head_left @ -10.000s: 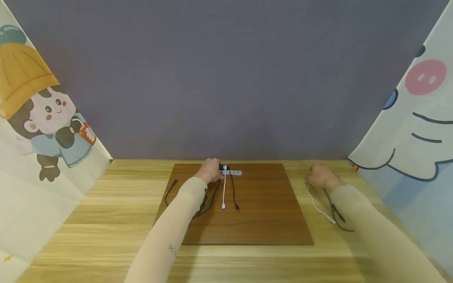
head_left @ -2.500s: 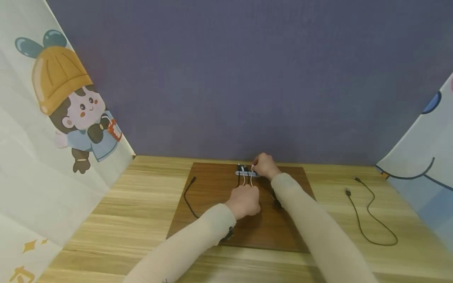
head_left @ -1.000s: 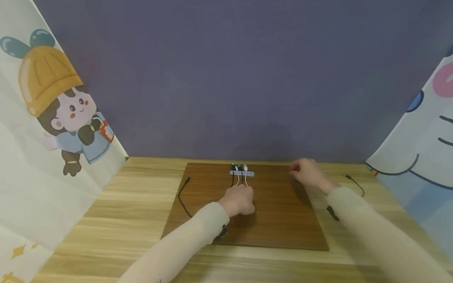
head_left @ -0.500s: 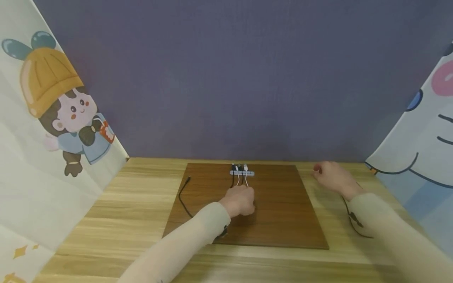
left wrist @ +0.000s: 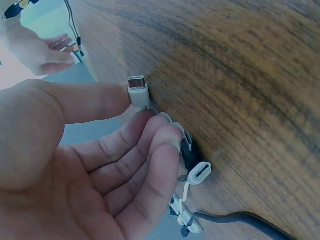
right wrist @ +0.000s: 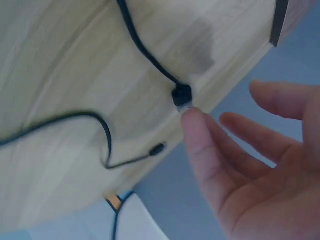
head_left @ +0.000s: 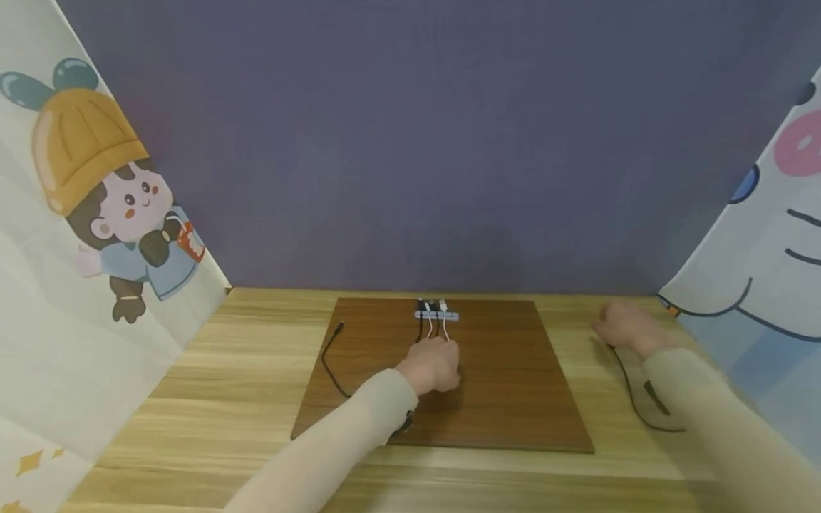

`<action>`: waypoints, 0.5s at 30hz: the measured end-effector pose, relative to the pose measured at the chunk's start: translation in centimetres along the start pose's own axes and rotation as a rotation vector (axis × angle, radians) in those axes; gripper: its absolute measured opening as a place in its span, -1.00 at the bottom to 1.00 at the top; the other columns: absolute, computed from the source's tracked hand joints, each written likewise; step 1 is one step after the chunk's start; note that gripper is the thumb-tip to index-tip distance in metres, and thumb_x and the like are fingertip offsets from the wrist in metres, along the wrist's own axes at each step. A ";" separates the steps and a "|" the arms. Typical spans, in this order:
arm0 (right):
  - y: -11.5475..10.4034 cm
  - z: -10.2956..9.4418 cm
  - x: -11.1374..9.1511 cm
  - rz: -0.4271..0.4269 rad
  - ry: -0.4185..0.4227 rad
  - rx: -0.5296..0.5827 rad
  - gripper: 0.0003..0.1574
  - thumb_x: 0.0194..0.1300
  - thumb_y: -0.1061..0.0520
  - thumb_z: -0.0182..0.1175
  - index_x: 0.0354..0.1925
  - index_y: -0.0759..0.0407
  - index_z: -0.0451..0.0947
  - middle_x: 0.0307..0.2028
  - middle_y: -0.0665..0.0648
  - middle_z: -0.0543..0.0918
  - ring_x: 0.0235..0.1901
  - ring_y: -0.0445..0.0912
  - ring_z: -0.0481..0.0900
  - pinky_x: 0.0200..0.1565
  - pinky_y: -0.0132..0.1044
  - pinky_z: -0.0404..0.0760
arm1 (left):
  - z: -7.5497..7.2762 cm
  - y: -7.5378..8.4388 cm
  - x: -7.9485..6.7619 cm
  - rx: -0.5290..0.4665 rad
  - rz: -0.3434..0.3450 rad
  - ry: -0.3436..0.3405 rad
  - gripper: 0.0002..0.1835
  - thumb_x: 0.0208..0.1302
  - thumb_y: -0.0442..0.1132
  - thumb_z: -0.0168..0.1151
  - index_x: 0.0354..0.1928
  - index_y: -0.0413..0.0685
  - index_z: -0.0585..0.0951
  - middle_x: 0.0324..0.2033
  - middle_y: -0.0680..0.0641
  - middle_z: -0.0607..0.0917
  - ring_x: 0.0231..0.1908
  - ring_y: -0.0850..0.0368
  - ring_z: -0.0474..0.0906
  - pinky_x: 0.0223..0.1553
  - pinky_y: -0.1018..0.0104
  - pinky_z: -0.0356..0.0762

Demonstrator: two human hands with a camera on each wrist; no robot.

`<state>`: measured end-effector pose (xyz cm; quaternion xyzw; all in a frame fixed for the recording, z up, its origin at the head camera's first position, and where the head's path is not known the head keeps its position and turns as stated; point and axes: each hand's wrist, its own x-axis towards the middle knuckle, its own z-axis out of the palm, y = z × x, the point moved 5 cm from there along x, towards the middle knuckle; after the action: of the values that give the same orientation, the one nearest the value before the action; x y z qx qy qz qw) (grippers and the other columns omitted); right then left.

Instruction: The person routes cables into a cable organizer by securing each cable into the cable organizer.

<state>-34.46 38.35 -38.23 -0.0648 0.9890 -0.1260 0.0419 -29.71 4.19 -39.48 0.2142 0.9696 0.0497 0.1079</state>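
Observation:
My left hand (head_left: 432, 363) is over the brown board, gripping the free ends of several cables. In the left wrist view, its thumb and forefinger pinch a white USB-C plug (left wrist: 139, 92); a black plug (left wrist: 190, 152) and another white plug (left wrist: 201, 172) stick out by the fingertips. These cables run to a pale cable clip (head_left: 452, 315), with USB plugs at its far side. On the right, my right hand (head_left: 628, 328) reaches over a black USB cable (head_left: 631, 399). A fingertip meets its USB-A plug (right wrist: 182, 94), while the thumb stays apart.
The brown board (head_left: 513, 370) lies on a light wood table (head_left: 192, 399). Another black cable (head_left: 323, 356) bends along the board's left side. The black USB cable's small end plug (right wrist: 157, 149) lies near the table edge. A dark grey panel (head_left: 410, 142) stands behind.
My right hand has let go of a white USB plug, now in the clip, and moved right to the black USB cable. The left hand has stayed at the gathered ends.

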 end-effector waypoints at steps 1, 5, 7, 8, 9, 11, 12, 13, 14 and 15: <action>0.2 0.1 -0.1 0.010 -0.019 0.014 -0.46 0.40 0.07 0.12 -0.03 0.62 0.50 -0.15 0.53 0.61 -0.18 0.38 0.60 -0.14 0.27 0.58 | 0.0 0.0 0.0 -0.001 0.000 0.000 -0.79 0.30 -0.17 0.33 -0.50 0.02 0.58 -0.39 0.02 0.57 -0.42 0.12 0.47 -0.43 0.24 0.49; 0.9 1.1 -0.3 0.085 -0.080 0.079 -0.45 0.39 0.02 0.11 -0.06 0.58 0.49 -0.34 0.37 0.61 -0.39 0.16 0.59 -0.33 0.06 0.61 | 0.2 0.0 -0.1 0.005 -0.005 0.001 -0.79 0.31 -0.14 0.35 -0.47 0.02 0.58 -0.39 0.02 0.57 -0.43 0.12 0.46 -0.42 0.24 0.49; 1.2 1.5 -0.3 0.115 -0.086 0.097 -0.44 0.35 0.03 0.10 -0.07 0.60 0.46 -0.38 0.35 0.58 -0.42 0.14 0.58 -0.37 0.01 0.60 | 0.2 -0.1 -0.2 0.003 -0.004 0.001 -0.78 0.31 -0.13 0.35 -0.47 0.01 0.58 -0.41 0.02 0.58 -0.44 0.13 0.47 -0.43 0.24 0.49; 1.4 1.7 -0.3 0.135 -0.089 0.104 -0.48 0.32 0.06 0.09 -0.10 0.58 0.46 -0.41 0.33 0.57 -0.45 0.14 0.57 -0.40 -0.02 0.60 | 0.2 -0.1 -0.2 0.004 -0.003 0.004 -0.78 0.30 -0.13 0.36 -0.47 0.01 0.58 -0.41 0.03 0.57 -0.44 0.13 0.46 -0.43 0.24 0.49; 1.5 1.8 -0.2 0.142 -0.087 0.108 -0.52 0.28 0.09 0.08 -0.14 0.57 0.46 -0.43 0.32 0.55 -0.47 0.13 0.56 -0.42 -0.03 0.58 | 0.2 -0.1 -0.3 0.000 -0.002 0.006 -0.77 0.30 -0.13 0.36 -0.48 0.01 0.58 -0.42 0.03 0.57 -0.44 0.13 0.46 -0.44 0.25 0.49; 1.5 2.0 -0.1 0.145 -0.078 0.107 -0.68 0.20 0.16 0.06 -0.27 0.47 0.48 -0.44 0.29 0.54 -0.47 0.09 0.53 -0.43 -0.09 0.56 | 0.1 -0.1 -0.4 -0.007 -0.005 0.006 -0.77 0.31 -0.12 0.36 -0.48 0.01 0.57 -0.42 0.03 0.57 -0.45 0.13 0.46 -0.45 0.25 0.49; 1.5 2.1 0.0 0.151 -0.082 0.113 -0.78 0.18 0.19 0.03 -0.35 0.37 0.47 -0.49 0.21 0.51 -0.51 0.03 0.49 -0.47 -0.14 0.53 | 0.1 0.0 -0.4 -0.011 -0.007 0.005 -0.76 0.32 -0.12 0.35 -0.48 0.01 0.57 -0.43 0.03 0.57 -0.46 0.14 0.46 -0.46 0.26 0.48; 1.5 2.1 0.0 0.155 -0.082 0.113 -0.84 0.16 0.22 0.00 -0.40 0.31 0.46 -0.50 0.21 0.51 -0.51 0.03 0.50 -0.47 -0.14 0.53 | 0.1 0.0 -0.4 -0.014 -0.008 0.007 -0.76 0.33 -0.13 0.35 -0.49 0.01 0.57 -0.44 0.03 0.57 -0.47 0.14 0.45 -0.47 0.26 0.48; 1.4 2.1 0.1 0.156 -0.081 0.107 -0.86 0.15 0.24 -0.02 -0.44 0.27 0.46 -0.50 0.20 0.52 -0.50 0.04 0.51 -0.45 -0.13 0.54 | 0.1 0.0 -0.4 -0.014 -0.009 0.009 -0.75 0.33 -0.13 0.35 -0.49 0.01 0.57 -0.44 0.03 0.56 -0.48 0.14 0.45 -0.47 0.26 0.47; 1.3 2.0 0.2 0.150 -0.079 0.100 -0.85 0.16 0.26 -0.03 -0.48 0.24 0.45 -0.49 0.20 0.52 -0.49 0.05 0.51 -0.43 -0.12 0.55 | 0.0 0.0 -0.4 -0.015 -0.010 0.010 -0.75 0.34 -0.13 0.34 -0.49 0.01 0.57 -0.44 0.03 0.56 -0.48 0.14 0.45 -0.48 0.26 0.47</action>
<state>-34.64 39.11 -40.50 0.0068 0.9812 -0.1689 0.0936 -29.30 4.01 -39.43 0.2082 0.9707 0.0577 0.1048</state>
